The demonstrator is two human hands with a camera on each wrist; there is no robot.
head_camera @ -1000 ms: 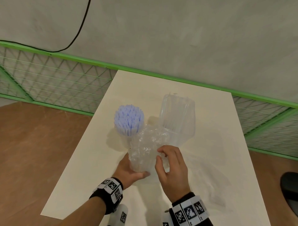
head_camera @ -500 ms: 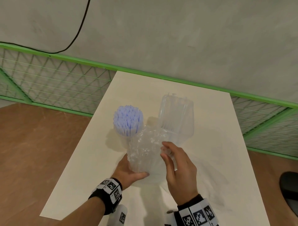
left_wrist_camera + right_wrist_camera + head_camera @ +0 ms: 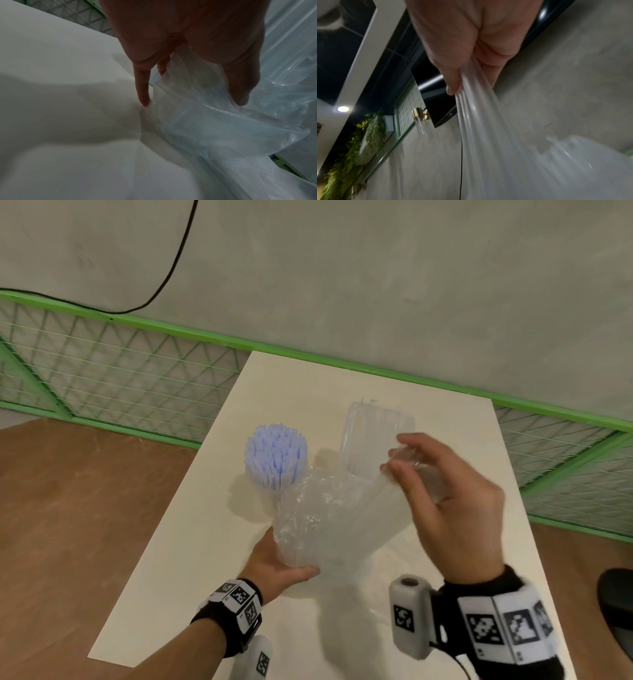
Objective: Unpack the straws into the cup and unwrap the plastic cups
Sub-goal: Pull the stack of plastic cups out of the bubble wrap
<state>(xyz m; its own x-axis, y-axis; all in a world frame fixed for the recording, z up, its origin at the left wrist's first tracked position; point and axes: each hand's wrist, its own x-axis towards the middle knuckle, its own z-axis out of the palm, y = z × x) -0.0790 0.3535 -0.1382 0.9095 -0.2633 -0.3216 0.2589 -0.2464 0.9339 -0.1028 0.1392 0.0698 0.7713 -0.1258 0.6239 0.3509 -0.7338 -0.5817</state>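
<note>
Right hand [image 3: 452,501] risen, pinching wrapper [image 3: 329,518] taut up-right; left hand [image 3: 274,563] grips its base.

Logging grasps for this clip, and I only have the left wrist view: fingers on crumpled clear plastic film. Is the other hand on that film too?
Observer: Yes. In the head view the right hand is raised and pinches a stretched end of the clear plastic film; the left hand holds its lower end.
Operator: Where are the straws?
Observer: The pale blue straws stand upright in a bunch on the white table, left of the film.
Operator: And the cups?
Observer: A clear plastic cup stack stands behind the film; whether film covers it I cannot tell.
</note>
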